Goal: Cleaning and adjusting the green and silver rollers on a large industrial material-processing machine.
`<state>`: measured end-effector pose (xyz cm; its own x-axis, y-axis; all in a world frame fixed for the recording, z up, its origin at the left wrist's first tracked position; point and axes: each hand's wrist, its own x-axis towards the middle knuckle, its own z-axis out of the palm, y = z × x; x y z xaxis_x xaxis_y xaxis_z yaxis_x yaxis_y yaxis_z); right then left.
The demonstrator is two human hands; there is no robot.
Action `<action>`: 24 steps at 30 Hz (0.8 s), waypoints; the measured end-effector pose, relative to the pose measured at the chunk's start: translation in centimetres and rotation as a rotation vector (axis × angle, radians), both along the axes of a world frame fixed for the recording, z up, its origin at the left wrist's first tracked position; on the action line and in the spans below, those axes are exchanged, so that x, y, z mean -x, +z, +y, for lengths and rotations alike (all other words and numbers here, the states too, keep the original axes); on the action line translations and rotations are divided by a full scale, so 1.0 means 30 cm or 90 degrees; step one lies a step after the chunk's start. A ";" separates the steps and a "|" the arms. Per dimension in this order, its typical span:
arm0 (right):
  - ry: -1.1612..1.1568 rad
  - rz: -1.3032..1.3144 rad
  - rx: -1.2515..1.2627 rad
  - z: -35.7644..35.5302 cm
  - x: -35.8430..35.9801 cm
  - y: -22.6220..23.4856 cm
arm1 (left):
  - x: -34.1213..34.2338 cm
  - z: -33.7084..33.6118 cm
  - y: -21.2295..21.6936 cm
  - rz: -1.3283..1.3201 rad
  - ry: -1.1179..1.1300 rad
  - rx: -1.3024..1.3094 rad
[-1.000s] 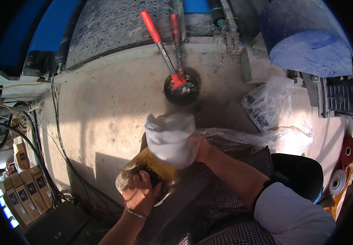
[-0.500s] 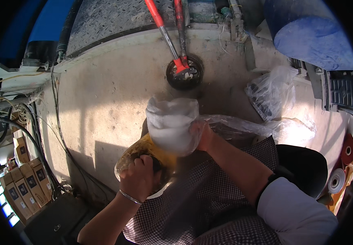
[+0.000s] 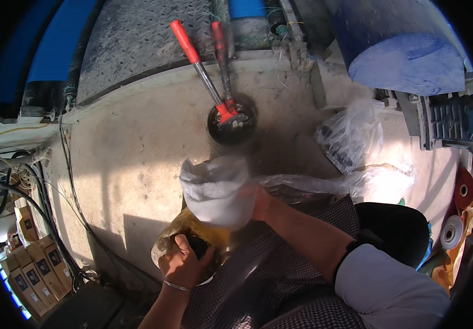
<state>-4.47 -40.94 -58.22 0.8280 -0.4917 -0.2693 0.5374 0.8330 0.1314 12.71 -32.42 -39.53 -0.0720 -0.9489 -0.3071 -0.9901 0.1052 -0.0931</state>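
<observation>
Counting as we go: two bare hands in shot, the left hand [image 3: 184, 266] and the right hand [image 3: 258, 202]. One white translucent plastic bag [image 3: 214, 192] up front, and one yellowish clear plastic bag [image 3: 179, 236] beneath it. Two long red-handled metal tools [image 3: 203, 77] side by side. One round dark pan [image 3: 232, 120] under their tips. One big blue cylinder [image 3: 400, 49] top right. Two rolls at the right edge: one red tape roll [image 3: 463, 189], one white tape roll [image 3: 453, 231]. One crumpled clear plastic wrapper [image 3: 348, 137].

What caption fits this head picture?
Left hand grips a yellowish bag; right hand holds a white bag.
</observation>
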 end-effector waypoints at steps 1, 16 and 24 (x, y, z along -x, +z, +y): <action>0.004 0.015 -0.010 -0.004 0.000 -0.002 | -0.003 0.011 -0.010 0.004 0.001 0.000; -0.054 0.025 -0.040 -0.075 0.033 0.091 | -0.055 0.030 -0.087 0.191 -0.013 0.083; -0.030 0.243 -0.042 -0.040 0.268 0.427 | -0.037 0.038 -0.024 0.171 0.188 -0.133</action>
<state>-12.52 -42.13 -45.41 0.6388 -0.4979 -0.5866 0.5956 0.8026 -0.0328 13.82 -31.28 -40.25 0.0901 -0.8604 -0.5015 -0.9666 -0.1968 0.1639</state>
